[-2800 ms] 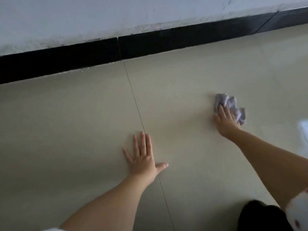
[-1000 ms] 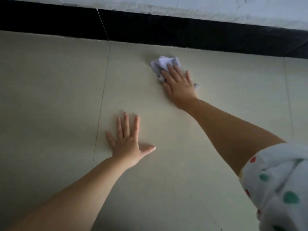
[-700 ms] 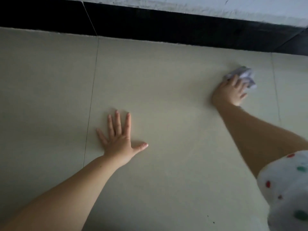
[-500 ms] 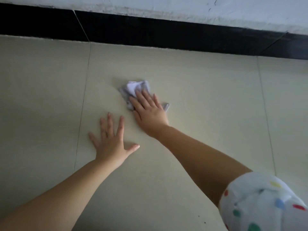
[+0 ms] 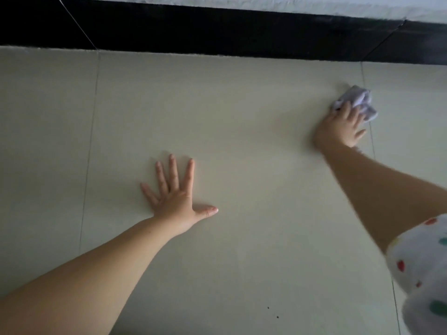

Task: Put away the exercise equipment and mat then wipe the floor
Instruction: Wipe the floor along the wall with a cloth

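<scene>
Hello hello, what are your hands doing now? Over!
Left hand flat on floor. Right hand pressing cloth down, wiping. Nothing in the way.

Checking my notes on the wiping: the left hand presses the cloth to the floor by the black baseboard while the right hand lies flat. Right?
Hands are swapped. The head view shows the right hand pressing the cloth to the floor by the black baseboard; the left hand lies flat.

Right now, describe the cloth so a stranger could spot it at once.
Follow the black skirting strip along the wall to its right end, then drop to the pale tiled floor. There the right hand presses a crumpled, pale lilac cloth, the only loose thing on the tiles.
</scene>
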A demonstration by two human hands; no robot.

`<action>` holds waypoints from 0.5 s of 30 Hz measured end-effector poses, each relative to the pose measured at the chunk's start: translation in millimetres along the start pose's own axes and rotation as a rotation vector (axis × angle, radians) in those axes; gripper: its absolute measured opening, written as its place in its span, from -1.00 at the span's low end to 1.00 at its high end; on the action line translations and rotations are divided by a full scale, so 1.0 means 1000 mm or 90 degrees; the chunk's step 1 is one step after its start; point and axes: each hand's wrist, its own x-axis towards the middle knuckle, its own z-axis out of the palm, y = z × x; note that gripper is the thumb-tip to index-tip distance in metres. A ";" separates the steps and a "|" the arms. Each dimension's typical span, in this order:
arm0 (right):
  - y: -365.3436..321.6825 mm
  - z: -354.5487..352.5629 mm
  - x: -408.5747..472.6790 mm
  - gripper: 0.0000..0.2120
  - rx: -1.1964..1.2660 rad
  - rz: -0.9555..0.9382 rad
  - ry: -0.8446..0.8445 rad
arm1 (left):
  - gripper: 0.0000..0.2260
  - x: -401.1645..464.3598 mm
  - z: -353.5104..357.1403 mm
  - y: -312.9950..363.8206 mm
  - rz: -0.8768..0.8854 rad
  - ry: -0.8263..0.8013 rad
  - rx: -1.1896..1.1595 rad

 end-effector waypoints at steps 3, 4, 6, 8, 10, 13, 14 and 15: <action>-0.036 0.039 -0.082 -0.53 0.019 -0.210 0.017 | 0.08 -0.002 -0.001 0.001 0.001 -0.005 -0.014; -0.047 0.051 -0.116 -0.52 0.020 -0.345 -0.005 | 0.07 -0.002 -0.001 0.001 0.000 -0.004 -0.014; -0.059 0.065 -0.172 -0.52 -0.059 -0.635 -0.124 | 0.05 -0.003 -0.004 -0.002 -0.002 -0.006 0.008; -0.053 0.066 -0.181 -0.51 -0.124 -0.796 -0.235 | 0.01 -0.004 -0.011 -0.011 0.011 -0.020 0.046; -0.039 0.055 -0.157 -0.49 -0.109 -0.795 -0.214 | -0.03 -0.005 -0.023 -0.025 0.050 -0.034 0.088; 0.008 0.030 -0.097 -0.54 -0.068 -0.520 -0.119 | -0.04 -0.004 -0.035 -0.038 0.087 -0.059 0.132; 0.029 0.018 -0.077 -0.54 -0.059 -0.405 -0.099 | -0.03 -0.004 -0.036 -0.037 0.085 -0.060 0.147; 0.050 0.005 -0.060 -0.53 -0.042 -0.295 -0.086 | -0.02 -0.005 -0.035 -0.035 0.081 -0.062 0.156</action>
